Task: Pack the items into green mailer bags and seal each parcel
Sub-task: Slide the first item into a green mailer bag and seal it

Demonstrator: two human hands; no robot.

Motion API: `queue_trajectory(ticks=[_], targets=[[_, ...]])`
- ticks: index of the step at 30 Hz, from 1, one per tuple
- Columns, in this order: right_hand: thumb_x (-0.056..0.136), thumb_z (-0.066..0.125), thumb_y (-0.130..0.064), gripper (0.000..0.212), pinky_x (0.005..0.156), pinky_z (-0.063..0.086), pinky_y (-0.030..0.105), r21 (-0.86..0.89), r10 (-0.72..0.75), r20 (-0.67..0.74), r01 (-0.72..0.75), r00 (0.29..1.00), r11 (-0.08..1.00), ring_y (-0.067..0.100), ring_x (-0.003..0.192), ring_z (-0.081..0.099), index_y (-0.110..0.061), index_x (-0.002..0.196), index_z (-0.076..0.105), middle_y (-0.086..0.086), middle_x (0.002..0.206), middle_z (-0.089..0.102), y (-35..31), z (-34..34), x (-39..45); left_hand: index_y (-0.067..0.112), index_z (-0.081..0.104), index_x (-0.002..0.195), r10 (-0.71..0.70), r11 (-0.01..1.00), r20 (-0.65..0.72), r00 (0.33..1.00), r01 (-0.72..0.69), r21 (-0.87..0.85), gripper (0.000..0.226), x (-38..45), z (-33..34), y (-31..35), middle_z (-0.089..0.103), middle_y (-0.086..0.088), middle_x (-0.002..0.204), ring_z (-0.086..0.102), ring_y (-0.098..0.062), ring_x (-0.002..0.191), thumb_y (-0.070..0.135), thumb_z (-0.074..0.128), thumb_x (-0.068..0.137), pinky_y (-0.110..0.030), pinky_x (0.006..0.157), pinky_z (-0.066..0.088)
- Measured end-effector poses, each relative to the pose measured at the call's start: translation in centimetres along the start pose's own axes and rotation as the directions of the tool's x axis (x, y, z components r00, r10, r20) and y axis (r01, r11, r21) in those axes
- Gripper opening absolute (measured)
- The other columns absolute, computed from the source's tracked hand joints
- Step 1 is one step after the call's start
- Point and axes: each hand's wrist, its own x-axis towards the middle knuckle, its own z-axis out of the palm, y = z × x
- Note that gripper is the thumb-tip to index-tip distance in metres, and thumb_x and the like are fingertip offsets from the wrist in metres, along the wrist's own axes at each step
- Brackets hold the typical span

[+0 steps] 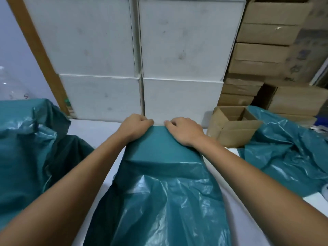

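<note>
Pressing down on the far edge of a boxy parcel wrapped in a green mailer bag (159, 157), both hands are working side by side at about 12 o'clock from the middle of the white table (92, 132). The left hand (136, 126) is curling its fingers over the parcel's far left corner, gripping the green film there. The right hand (184, 130) is doing the same at the far right corner, fingers bent and closed onto the film. The bag's loose open end is trailing toward 6 o'clock, glossy and crumpled, spilling to the near edge of the table. Another heap of green mailer film (26, 148) is lying at 9 o'clock, and a further crumpled green bag (287, 153) is spreading at 3 o'clock. An open cardboard box (232, 125) is sitting at 1 o'clock, just beside that bag. White boxes (138, 59) are standing stacked at 12 o'clock behind the hands, with brown cartons (266, 50) piled at 2 o'clock.
</note>
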Motion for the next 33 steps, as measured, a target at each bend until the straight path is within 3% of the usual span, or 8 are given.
queue_trajectory(ticks=[3, 6, 12, 15, 18, 23, 27, 33], targets=[[0.106, 0.036, -0.051, 0.049, 0.072, 0.043, 0.038, 0.016, -0.015, -0.036, 0.015, 0.999, 1.000, 0.032, 0.095, 0.066, -0.017, 0.096, 0.071, 0.003, 0.098, 0.074, 0.1, -0.1, -1.0, 0.024, 0.072, 0.087, 0.090, 0.996, -0.213, 0.973, -0.084, 0.037, 0.023, -2.0, -0.3, 0.2, 0.072, 0.010, 0.087, 0.063, -0.019, 0.087, 0.034, 0.055, 0.097, -0.032, 0.074, 0.042], [0.109, 0.039, -0.041, 0.042, 0.084, 0.044, 0.038, -0.011, -0.083, -0.177, 0.082, 0.981, 0.997, 0.031, 0.109, 0.067, -0.017, 0.120, 0.072, 0.003, 0.120, 0.076, -0.1, -0.9, -2.5, 0.026, 0.077, 0.106, 0.191, 0.975, -0.368, 0.910, -0.218, -0.034, 0.023, -4.7, -1.2, 1.3, 0.077, 0.011, 0.101, 0.067, -0.012, 0.096, 0.034, 0.057, 0.101, -0.031, 0.085, 0.046], [0.103, 0.053, -0.026, 0.024, 0.093, 0.052, 0.041, 0.127, -0.280, -0.492, 0.386, 0.824, 0.914, 0.022, 0.106, 0.067, -0.018, 0.115, 0.072, -0.002, 0.113, 0.076, -3.3, -1.0, -10.3, 0.033, 0.074, 0.125, 0.127, 0.975, -0.080, 0.989, -0.139, -0.171, 0.028, -7.3, -1.1, 0.3, 0.071, 0.006, 0.130, 0.066, -0.012, 0.121, 0.032, 0.064, 0.099, -0.038, 0.111, 0.051], [0.097, 0.058, -0.024, 0.019, 0.088, 0.055, 0.039, 0.243, -0.445, -0.385, 0.554, 0.809, 0.796, 0.017, 0.095, 0.068, -0.019, 0.104, 0.075, -0.005, 0.101, 0.077, -5.2, 2.0, -15.2, 0.028, 0.072, 0.131, 0.144, 0.970, -0.027, 0.989, -0.146, -0.195, 0.031, -7.1, -0.6, 0.7, 0.070, 0.006, 0.136, 0.065, -0.009, 0.122, 0.030, 0.065, 0.102, -0.031, 0.112, 0.047], [0.095, 0.061, -0.024, 0.024, 0.092, 0.057, 0.039, 0.256, -0.527, -0.179, 0.557, 0.831, 0.790, 0.019, 0.100, 0.072, -0.019, 0.111, 0.077, -0.003, 0.109, 0.079, -5.2, 5.5, -16.2, 0.024, 0.069, 0.138, 0.173, 0.983, -0.013, 0.985, -0.173, -0.057, 0.035, -7.2, 0.1, 0.7, 0.063, 0.007, 0.145, 0.055, -0.011, 0.134, 0.034, 0.063, 0.104, -0.028, 0.115, 0.038], [0.098, 0.060, -0.013, 0.040, 0.112, 0.045, 0.023, 0.284, -0.541, -0.028, 0.526, 0.840, 0.802, 0.014, 0.128, 0.064, -0.014, 0.137, 0.070, -0.001, 0.141, 0.071, -2.6, 6.7, -15.0, 0.029, 0.069, 0.137, 0.204, 0.979, -0.016, 0.979, -0.204, 0.006, 0.035, -7.1, 0.4, 0.1, 0.060, 0.005, 0.148, 0.052, -0.014, 0.138, 0.039, 0.063, 0.104, -0.029, 0.114, 0.035], [0.102, 0.059, -0.014, 0.041, 0.101, 0.042, 0.010, 0.360, -0.473, 0.042, 0.428, 0.880, 0.829, -0.018, 0.109, 0.061, -0.021, 0.141, 0.069, -0.008, 0.140, 0.071, 0.7, 6.3, -15.4, 0.030, 0.068, 0.137, 0.221, 0.975, -0.018, 0.975, -0.221, 0.017, 0.035, -7.0, 0.4, 0.0, 0.059, 0.006, 0.149, 0.051, -0.013, 0.139, 0.040, 0.062, 0.104, -0.024, 0.108, 0.034], [0.106, 0.055, -0.013, 0.045, 0.119, 0.036, 0.017, 0.431, -0.376, 0.096, 0.302, 0.922, 0.851, -0.015, 0.138, 0.048, -0.030, 0.146, 0.065, -0.024, 0.149, 0.060, 5.2, 6.5, -17.3, 0.032, 0.067, 0.138, 0.230, 0.973, -0.027, 0.973, -0.229, 0.032, 0.036, -6.8, 0.6, -0.3, 0.057, 0.006, 0.151, 0.050, -0.015, 0.140, 0.043, 0.061, 0.104, -0.025, 0.109, 0.033]])
